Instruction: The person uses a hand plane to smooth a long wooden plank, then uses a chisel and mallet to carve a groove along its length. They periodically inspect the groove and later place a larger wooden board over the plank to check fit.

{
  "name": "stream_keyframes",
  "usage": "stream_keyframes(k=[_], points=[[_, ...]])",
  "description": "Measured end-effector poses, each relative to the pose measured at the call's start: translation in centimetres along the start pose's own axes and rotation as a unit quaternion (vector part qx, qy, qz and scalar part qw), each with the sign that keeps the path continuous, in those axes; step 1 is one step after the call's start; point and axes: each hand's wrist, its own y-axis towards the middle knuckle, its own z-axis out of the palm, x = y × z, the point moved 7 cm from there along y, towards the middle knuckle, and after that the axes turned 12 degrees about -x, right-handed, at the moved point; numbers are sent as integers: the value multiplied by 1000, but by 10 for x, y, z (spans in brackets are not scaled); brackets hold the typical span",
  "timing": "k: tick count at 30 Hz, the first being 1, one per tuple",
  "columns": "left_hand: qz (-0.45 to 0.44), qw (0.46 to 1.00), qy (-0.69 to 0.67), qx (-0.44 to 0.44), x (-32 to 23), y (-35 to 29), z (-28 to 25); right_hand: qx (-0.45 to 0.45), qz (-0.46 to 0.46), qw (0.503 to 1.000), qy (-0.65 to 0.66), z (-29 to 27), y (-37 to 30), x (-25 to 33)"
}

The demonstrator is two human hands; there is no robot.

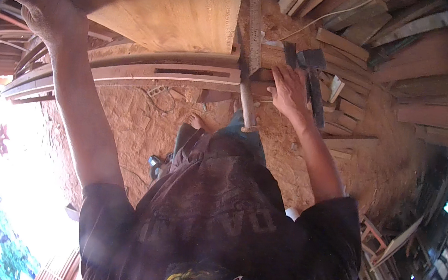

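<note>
A broad, pale wooden panel (173, 10) stands at the upper left over the bench. My left hand (46, 12) is closed at the panel's left side, its fingertips partly hidden. At the right end of the bench, my right hand (290, 89) lies with fingers stretched out on a small piece of wood, holding nothing. Just beyond its fingers is a hammer with a dark head (311, 58), its dark handle running along the outer side of my wrist. Left of that hand lies a tool with a round wooden handle (248, 106) and a dark shaft, next to a flat marked ruler (255, 34).
A slotted wooden rail (187, 73) runs along the bench's near side. Stacked boards and offcuts (346, 104) lie to the right, more timber (433, 76) beyond. A thin cable (334, 12) crosses the far right. Shavings cover the floor (127, 111); bright daylight enters at left.
</note>
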Motion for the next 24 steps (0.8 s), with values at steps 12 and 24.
stream_keyframes(k=[12, 24], points=[[-55, 997, -44, 25, 37, 30, -23, 129, 99, 890, 425, 36, 41, -43], [-259, 893, -215, 299, 67, 41, -79, 66, 187, 716, 670, -4, 120, -41]])
